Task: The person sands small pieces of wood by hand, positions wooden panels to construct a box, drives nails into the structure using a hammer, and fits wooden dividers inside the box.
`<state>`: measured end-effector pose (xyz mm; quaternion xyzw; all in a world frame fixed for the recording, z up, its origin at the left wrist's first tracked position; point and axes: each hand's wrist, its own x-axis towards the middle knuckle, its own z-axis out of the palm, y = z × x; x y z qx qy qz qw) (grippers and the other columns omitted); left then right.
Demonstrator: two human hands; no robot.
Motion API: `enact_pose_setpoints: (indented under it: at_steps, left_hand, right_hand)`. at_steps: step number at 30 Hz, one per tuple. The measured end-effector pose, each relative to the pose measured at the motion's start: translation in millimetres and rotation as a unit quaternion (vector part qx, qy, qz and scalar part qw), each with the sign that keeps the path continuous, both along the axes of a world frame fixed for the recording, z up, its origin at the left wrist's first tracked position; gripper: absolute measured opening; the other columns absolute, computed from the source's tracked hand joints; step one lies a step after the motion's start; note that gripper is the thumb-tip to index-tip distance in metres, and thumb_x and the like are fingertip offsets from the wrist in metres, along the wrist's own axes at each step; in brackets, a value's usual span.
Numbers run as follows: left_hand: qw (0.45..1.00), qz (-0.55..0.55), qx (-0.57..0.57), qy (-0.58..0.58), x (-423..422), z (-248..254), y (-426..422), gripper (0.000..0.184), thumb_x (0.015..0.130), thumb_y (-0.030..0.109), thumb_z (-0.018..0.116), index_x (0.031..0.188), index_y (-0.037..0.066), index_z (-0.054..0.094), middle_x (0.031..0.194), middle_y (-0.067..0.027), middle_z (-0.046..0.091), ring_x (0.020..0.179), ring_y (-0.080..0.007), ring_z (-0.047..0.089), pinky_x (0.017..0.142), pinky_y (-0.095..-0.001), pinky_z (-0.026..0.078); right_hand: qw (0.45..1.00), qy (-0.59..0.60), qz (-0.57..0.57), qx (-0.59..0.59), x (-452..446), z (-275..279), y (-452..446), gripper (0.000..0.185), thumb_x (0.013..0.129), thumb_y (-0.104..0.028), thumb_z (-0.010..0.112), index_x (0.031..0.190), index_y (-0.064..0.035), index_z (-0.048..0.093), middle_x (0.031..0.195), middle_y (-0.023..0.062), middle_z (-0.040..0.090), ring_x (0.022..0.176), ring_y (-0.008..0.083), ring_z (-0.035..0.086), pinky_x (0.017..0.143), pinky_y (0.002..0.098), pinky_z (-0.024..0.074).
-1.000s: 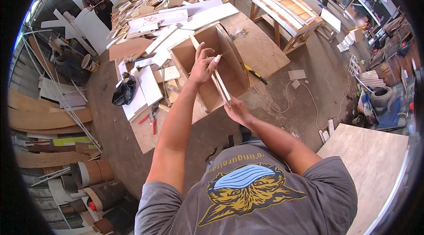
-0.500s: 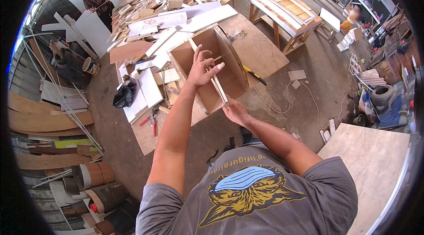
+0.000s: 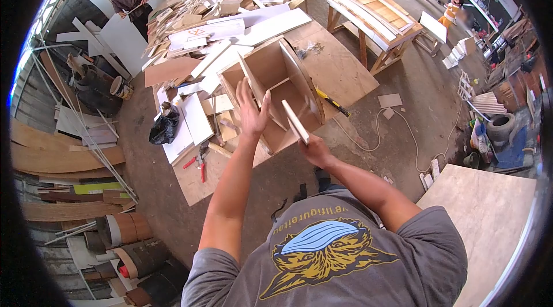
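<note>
An open wooden box [image 3: 296, 70] with a curved side sits on the plywood-topped table [image 3: 340, 65]. Inside it a thin upright divider [image 3: 247, 68] runs lengthwise. My left hand [image 3: 252, 112], fingers spread, is over the box's near left part, beside the divider, and holds nothing. My right hand [image 3: 316, 151] grips the near end of a narrow wooden board [image 3: 295, 121], which is tilted over the box's near edge. Just right of the box lies a yellow-and-black tool [image 3: 332, 102].
Scrap boards [image 3: 213, 27] pile up behind the box. Red-handled pliers [image 3: 201, 167], a hammer [image 3: 219, 149] and a black bag [image 3: 165, 124] lie left. A person [image 3: 131, 4] stands back left; others are back right. A cord [image 3: 368, 148] crosses the floor.
The narrow board in my right hand has come away from the divider, toward the near right. My left hand has let go, moved lower and opened out.
</note>
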<state>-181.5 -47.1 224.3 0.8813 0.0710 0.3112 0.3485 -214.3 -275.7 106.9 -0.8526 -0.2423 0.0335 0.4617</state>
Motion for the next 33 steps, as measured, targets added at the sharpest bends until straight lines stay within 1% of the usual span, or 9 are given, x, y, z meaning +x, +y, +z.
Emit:
enact_pose_setpoints:
  at_steps: [2, 3, 6, 7, 13, 17, 28, 30, 33]
  left_hand:
    - [0.998, 0.051, -0.024, 0.014, -7, -9, -3, 0.084, 0.098, 0.042, 0.069, 0.159, 0.002, 0.028, 0.149, -0.0377, 0.044, 0.137, -0.0499, 0.049, 0.109, -0.0530, 0.046]
    - [0.997, 0.076, -0.024, 0.014, -11, 2, -10, 0.077, 0.097, 0.044, 0.069, 0.146, -0.010, 0.046, 0.126, -0.0385, 0.063, 0.118, -0.0475, 0.065, 0.098, -0.0520, 0.053]
    - [0.966, 0.100, -0.063, 0.229, -11, -25, 7, 0.064, 0.096, 0.047, 0.069, 0.120, -0.012, 0.067, 0.098, -0.0347, 0.073, 0.096, -0.0476, 0.073, 0.089, -0.0523, 0.056]
    - [0.956, 0.114, -0.152, 0.225, -11, -32, 8, 0.058, 0.098, 0.046, 0.066, 0.099, -0.010, 0.075, 0.082, -0.0314, 0.073, 0.089, -0.0487, 0.073, 0.085, -0.0525, 0.057]
    - [0.940, 0.086, -0.268, 0.193, -27, -1, 8, 0.040, 0.104, 0.029, 0.065, 0.111, -0.011, 0.068, 0.085, -0.0181, 0.074, 0.064, -0.0243, 0.074, 0.050, -0.0352, 0.058]
    - [0.938, 0.044, -0.314, 0.137, -43, 17, 9, 0.031, 0.104, 0.021, 0.065, 0.106, -0.010, 0.068, 0.082, -0.0146, 0.071, 0.058, -0.0187, 0.070, 0.043, -0.0297, 0.055]
    - [0.949, 0.137, -0.277, -0.058, -114, 142, 29, 0.023, 0.105, 0.014, 0.062, 0.118, -0.005, 0.059, 0.079, -0.0103, 0.066, 0.050, -0.0152, 0.061, 0.038, -0.0298, 0.048]
    - [0.930, 0.194, -0.302, -0.075, -132, 163, 39, 0.032, 0.101, 0.016, 0.067, 0.126, -0.003, 0.059, 0.099, -0.0143, 0.069, 0.065, -0.0199, 0.067, 0.038, -0.0304, 0.050]
    - [0.894, 0.306, -0.282, -0.164, -155, 174, 72, 0.034, 0.100, 0.017, 0.067, 0.127, -0.002, 0.058, 0.102, -0.0155, 0.068, 0.066, -0.0212, 0.068, 0.038, -0.0301, 0.051]
  right_hand:
    - [1.000, 0.019, -0.017, -0.015, 6, 0, -4, 0.034, 0.098, -0.018, 0.058, 0.131, -0.0073, 0.057, 0.104, 0.0283, 0.069, 0.097, 0.0497, 0.067, 0.082, 0.0591, 0.0537]
    - [0.999, 0.028, -0.026, -0.022, 10, 1, -6, 0.032, 0.099, -0.019, 0.058, 0.128, -0.0067, 0.058, 0.102, 0.0285, 0.069, 0.096, 0.0499, 0.067, 0.081, 0.0592, 0.0534]
    - [1.000, -0.017, 0.003, -0.022, 27, 3, -11, 0.026, 0.100, -0.021, 0.057, 0.120, -0.0043, 0.059, 0.101, 0.0278, 0.070, 0.092, 0.0505, 0.067, 0.078, 0.0593, 0.0533]
    - [0.999, -0.007, -0.013, -0.031, 29, 10, -12, 0.030, 0.099, -0.027, 0.058, 0.113, -0.0011, 0.062, 0.098, 0.0293, 0.070, 0.092, 0.0504, 0.068, 0.078, 0.0586, 0.0538]
    - [0.994, 0.034, -0.041, -0.097, 52, 13, -11, 0.051, 0.098, -0.041, 0.062, 0.095, 0.0084, 0.070, 0.088, 0.0323, 0.070, 0.090, 0.0486, 0.071, 0.079, 0.0569, 0.0555]
    - [0.992, 0.035, -0.040, -0.116, 70, 21, -10, 0.051, 0.097, -0.042, 0.063, 0.096, 0.0084, 0.070, 0.087, 0.0325, 0.070, 0.090, 0.0478, 0.071, 0.079, 0.0548, 0.0563]
    - [0.993, 0.043, 0.060, -0.093, 130, -2, 32, 0.031, 0.102, -0.033, 0.057, 0.104, -0.0037, 0.068, 0.089, 0.0265, 0.071, 0.086, 0.0467, 0.071, 0.078, 0.0566, 0.0564]
    - [0.981, 0.097, 0.042, -0.161, 134, 17, 54, 0.032, 0.102, -0.034, 0.056, 0.109, -0.0045, 0.068, 0.088, 0.0261, 0.071, 0.085, 0.0471, 0.071, 0.079, 0.0571, 0.0565]
    - [0.992, 0.049, 0.071, -0.095, 150, -2, 81, 0.035, 0.103, -0.036, 0.055, 0.114, -0.0047, 0.067, 0.090, 0.0263, 0.071, 0.086, 0.0476, 0.070, 0.079, 0.0579, 0.0569]
